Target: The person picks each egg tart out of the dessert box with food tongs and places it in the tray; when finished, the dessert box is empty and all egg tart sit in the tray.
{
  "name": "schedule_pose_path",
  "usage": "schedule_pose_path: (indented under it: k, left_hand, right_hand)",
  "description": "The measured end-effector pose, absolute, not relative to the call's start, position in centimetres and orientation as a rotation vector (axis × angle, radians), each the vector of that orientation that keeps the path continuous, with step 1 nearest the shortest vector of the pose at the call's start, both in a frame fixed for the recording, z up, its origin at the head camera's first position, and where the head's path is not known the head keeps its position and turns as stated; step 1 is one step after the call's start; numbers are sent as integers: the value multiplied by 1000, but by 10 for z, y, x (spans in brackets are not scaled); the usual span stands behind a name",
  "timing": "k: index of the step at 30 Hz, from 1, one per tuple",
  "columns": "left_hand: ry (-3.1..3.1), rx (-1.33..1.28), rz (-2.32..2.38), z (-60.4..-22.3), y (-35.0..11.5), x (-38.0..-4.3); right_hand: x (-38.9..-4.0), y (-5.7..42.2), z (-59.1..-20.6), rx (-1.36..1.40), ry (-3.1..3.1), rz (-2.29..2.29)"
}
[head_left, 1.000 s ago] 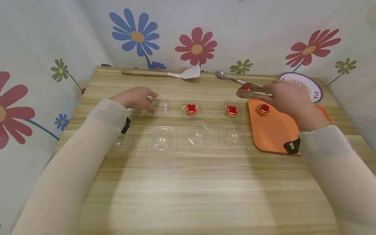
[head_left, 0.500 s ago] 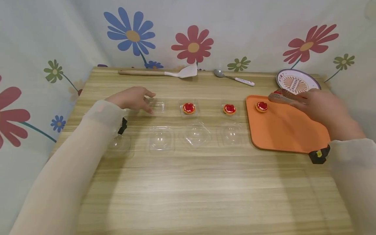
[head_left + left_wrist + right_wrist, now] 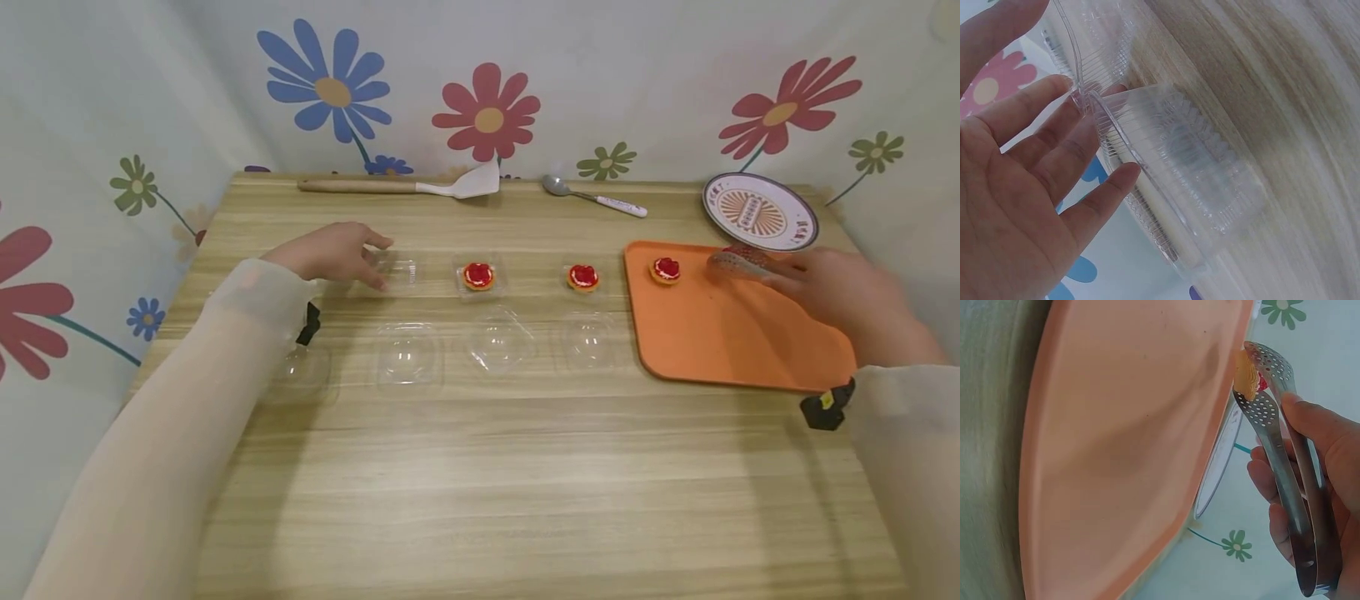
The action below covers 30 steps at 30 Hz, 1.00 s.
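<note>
My right hand [image 3: 847,292] grips metal tongs [image 3: 1285,469] with perforated heads, which pinch a small tart [image 3: 1245,376] with a red top over the orange tray [image 3: 712,346]. A second red-topped tart [image 3: 665,270] sits at that tray's far left corner. With fingers loosely extended, my left hand [image 3: 333,252] touches the edge of a clear plastic box [image 3: 1197,169] at the back left. Two more tarts, one left [image 3: 478,276] and one right [image 3: 582,277], stand in a row between my hands, in clear plastic boxes.
Several clear domed lids [image 3: 406,357] lie in front of the boxes. Along the back edge are a white spatula [image 3: 476,181] with a wooden handle, a spoon [image 3: 596,197] and a patterned plate [image 3: 761,212]. A flowered curtain [image 3: 420,50] hangs behind the table.
My right hand has carried the tart in the tongs rightward, from the spot near the spoon to above the orange tray. My left hand has stayed at the plastic box.
</note>
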<state>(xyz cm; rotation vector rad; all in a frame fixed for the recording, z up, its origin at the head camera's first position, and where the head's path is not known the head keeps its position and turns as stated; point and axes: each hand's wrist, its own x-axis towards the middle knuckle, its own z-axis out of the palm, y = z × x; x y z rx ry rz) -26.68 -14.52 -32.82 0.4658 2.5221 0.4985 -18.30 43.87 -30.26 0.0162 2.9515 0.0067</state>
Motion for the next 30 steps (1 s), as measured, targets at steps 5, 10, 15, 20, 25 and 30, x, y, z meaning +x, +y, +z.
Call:
schedule_pose_path:
  k: [5, 10, 15, 20, 25, 30]
  left_hand:
    - [2530, 466, 496, -328, -145, -267]
    - [2541, 474, 486, -327, -144, -267]
    - [2541, 477, 490, -325, -143, -266]
    - [2543, 482, 496, -323, -143, -264]
    - [2547, 492, 485, -324, -144, -264]
    - [2547, 495, 466, -325, -143, -264]
  right_hand:
    - [-181, 439, -307, 20, 2959, -2]
    - [-179, 439, -311, -23, 2968, 10]
    - [-180, 439, -313, -16, 2969, 6]
    - [-181, 439, -314, -17, 2941, 5]
    - [-181, 439, -318, -49, 2947, -1]
    - [-182, 441, -320, -97, 2921, -28]
